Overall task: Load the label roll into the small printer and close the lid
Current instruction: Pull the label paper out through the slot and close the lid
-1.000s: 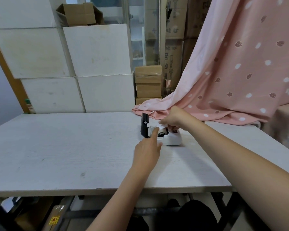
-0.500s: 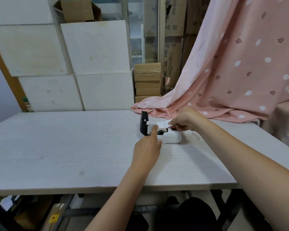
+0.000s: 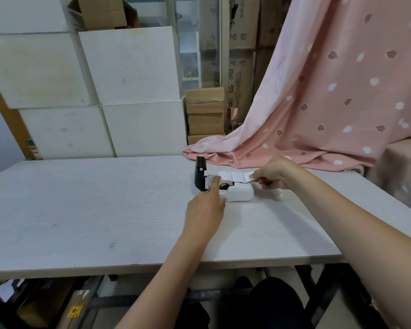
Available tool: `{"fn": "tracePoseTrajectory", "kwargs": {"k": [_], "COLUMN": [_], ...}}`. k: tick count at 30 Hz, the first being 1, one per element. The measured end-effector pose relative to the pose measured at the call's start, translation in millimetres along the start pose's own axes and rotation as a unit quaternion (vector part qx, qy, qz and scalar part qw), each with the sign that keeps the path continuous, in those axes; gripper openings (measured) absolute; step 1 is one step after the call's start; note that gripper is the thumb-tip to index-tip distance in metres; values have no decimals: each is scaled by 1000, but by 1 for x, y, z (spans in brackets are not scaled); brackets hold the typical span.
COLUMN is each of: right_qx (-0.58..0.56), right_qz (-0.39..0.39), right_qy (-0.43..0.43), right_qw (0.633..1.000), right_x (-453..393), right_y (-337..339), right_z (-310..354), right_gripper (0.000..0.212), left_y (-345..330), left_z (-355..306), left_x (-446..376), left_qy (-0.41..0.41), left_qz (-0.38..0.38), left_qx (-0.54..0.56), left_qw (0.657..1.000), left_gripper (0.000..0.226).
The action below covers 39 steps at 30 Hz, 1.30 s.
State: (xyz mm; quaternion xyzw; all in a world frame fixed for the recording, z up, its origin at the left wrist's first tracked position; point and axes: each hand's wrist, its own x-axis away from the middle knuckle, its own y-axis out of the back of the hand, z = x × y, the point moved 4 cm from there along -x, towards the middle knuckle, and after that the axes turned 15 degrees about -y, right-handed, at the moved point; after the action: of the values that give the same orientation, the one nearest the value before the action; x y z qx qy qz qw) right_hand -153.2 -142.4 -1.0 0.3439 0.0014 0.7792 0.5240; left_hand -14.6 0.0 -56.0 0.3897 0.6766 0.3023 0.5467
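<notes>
White paper strip [image 3: 235, 176] is what we're handling: thin, light, floppy, tears easily, so we hold it by the free end only. Right hand [image 3: 274, 175] pinches that end at approx 3 o'clock of the small printer [image 3: 239, 195], strip stretched over the open bay. Left hand [image 3: 205, 210] sits at 7 o'clock, index finger out, pressing at the roll inside; holding nothing. Lid [image 3: 200, 173] is black, upright at 9 o'clock, not yet shut. Printer sits on the pale worktop [image 3: 81, 210], likely light & prone to sliding, so we brace the body.
</notes>
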Motion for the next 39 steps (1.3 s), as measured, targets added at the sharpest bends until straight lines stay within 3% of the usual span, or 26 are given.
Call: {"fn": "tracePoseTrajectory", "kwargs": {"k": [23,39], "right_qx": [-32,-40], "right_qz": [-22,-41], "right_qy": [-12,-4], "right_qw": [999,998], "right_x": [-18,-18], "right_y": [30,39], "right_z": [-17,-20], "right_gripper": [13,16], "left_y": [0,3], "left_z": [-1,-2], "left_x": [1,1], "left_qy": [-2,-6], "left_qz": [-3,-11], "left_qx": [2,6], "left_qw": [1000,1000], "left_gripper": [56,55]}}
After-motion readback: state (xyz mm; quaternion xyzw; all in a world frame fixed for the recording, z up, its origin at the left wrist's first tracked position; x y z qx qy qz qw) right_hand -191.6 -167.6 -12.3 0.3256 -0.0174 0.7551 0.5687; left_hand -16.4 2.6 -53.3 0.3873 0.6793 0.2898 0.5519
